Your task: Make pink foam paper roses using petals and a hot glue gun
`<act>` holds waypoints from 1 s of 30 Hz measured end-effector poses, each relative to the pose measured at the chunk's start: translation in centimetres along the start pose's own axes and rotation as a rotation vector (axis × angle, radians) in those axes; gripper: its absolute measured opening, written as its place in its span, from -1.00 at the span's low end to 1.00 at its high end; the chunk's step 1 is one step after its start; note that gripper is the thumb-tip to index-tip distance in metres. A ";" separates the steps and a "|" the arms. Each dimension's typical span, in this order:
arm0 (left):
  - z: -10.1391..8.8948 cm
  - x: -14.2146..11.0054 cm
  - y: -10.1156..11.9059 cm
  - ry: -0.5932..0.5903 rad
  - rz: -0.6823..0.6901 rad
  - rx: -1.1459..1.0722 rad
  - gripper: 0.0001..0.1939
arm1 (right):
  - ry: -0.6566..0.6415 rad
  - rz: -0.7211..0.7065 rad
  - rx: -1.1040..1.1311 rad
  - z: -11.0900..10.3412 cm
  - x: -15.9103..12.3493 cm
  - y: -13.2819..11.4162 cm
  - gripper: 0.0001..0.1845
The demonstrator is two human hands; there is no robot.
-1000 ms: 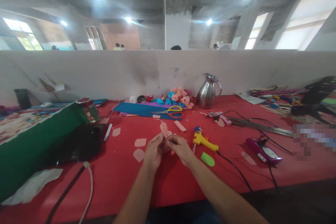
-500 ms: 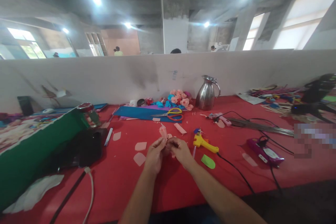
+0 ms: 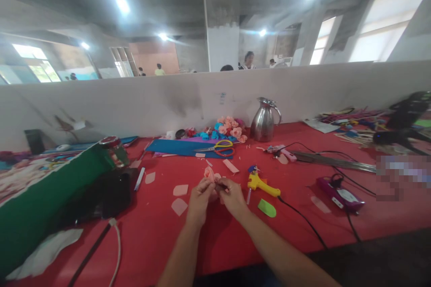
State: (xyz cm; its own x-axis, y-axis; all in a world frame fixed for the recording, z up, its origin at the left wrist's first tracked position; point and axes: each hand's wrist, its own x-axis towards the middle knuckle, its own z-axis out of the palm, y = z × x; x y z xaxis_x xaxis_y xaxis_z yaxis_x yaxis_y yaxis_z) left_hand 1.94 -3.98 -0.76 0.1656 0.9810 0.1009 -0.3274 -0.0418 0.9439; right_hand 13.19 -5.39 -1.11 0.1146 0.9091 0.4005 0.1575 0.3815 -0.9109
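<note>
Between my two hands is a pink paper flower (image 3: pixel 208 173), its petals pointing up and away from me. My left hand (image 3: pixel 201 195) is closed, pinching the flower's base between thumb and fingers. Close against it, my right hand (image 3: pixel 231 195) is closed too, its fingertips at the lower part of the same flower; the exact grip is hidden. Cut pink paper petals (image 3: pixel 179 206) lie to the left of my hands, and a pink strip (image 3: pixel 230 166) lies beyond them. A yellow glue gun (image 3: pixel 263 185) rests just right of my right hand, beside a green petal-shaped piece (image 3: pixel 267 208).
Scissors (image 3: pixel 218 148) lie on blue paper (image 3: pixel 175 147) at the back, near a bunch of finished flowers (image 3: pixel 232 127). A steel jug (image 3: pixel 264 121) stands by the partition. A purple power strip (image 3: pixel 340 196) with cords lies right; a green box wall (image 3: pixel 50 193) stands left.
My hands stay together at nearly the same spot. The flower has turned and tilted, so its rounded petals now show more. The camera view has shifted slightly.
</note>
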 end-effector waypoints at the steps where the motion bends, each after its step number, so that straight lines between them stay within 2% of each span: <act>1: 0.0 0.0 0.0 0.004 0.003 0.020 -0.69 | -0.003 0.005 0.002 0.0 0.0 0.0 -0.82; 7: -0.1 0.0 -0.3 -0.035 -0.012 0.001 -0.70 | 0.028 -0.008 -0.074 -0.1 0.0 0.0 -0.84; 13: 0.1 -0.1 0.0 0.058 -0.058 0.019 -0.64 | 0.134 -0.037 0.020 -0.4 -0.1 -0.3 -0.83; 18: 0.6 -0.3 0.3 0.085 -0.058 0.010 -0.68 | 0.126 -0.055 0.023 -0.5 -0.1 -0.9 -0.83; 25: 0.1 0.0 -0.9 0.057 -0.069 0.091 -0.64 | 0.151 -0.049 -0.037 -0.7 0.1 -1.0 -0.89; 30: 0.2 0.0 -0.9 0.078 -0.084 0.112 -0.64 | 0.158 -0.076 -0.024 -0.8 0.1 -1.0 -0.91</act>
State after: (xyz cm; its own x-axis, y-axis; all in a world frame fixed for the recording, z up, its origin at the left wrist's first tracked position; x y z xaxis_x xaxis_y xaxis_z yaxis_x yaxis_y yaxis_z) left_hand 2.35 -4.01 -1.53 0.1143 0.9934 -0.0004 -0.2085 0.0244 0.9777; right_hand 13.79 -5.80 -0.09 0.2545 0.8394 0.4803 0.1945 0.4421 -0.8756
